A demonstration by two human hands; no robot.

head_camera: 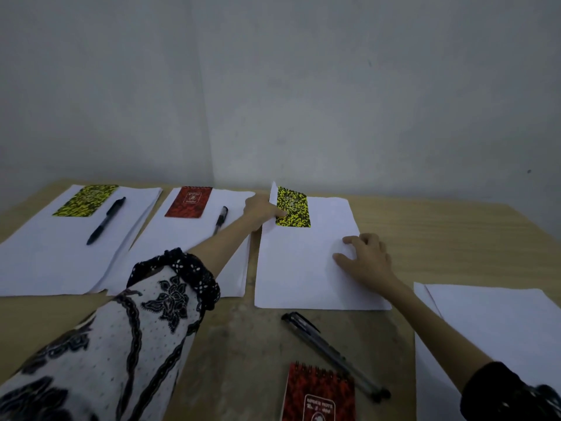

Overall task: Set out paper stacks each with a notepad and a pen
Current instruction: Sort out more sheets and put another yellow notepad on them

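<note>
Three paper stacks lie in a row on the wooden table (440, 226). The left stack (45, 256) carries a yellow notepad (86, 200) and a black pen (106, 220). A red notepad (188, 202) and a pen (220, 219) rest on the middle stack (182, 247). On the third stack (303, 268), my left hand (262, 209) touches the left edge of a yellow-black notepad (294, 208) with a thumb on its cover. My right hand (365, 256) presses flat on that stack's right side. A loose pen (334, 354) and a red spiral notepad (318, 393) lie near me.
A fourth paper stack (491, 329) lies at the right, partly under my right forearm. A grey wall rises directly behind the table's far edge. My patterned left sleeve (121, 338) covers the near left of the table.
</note>
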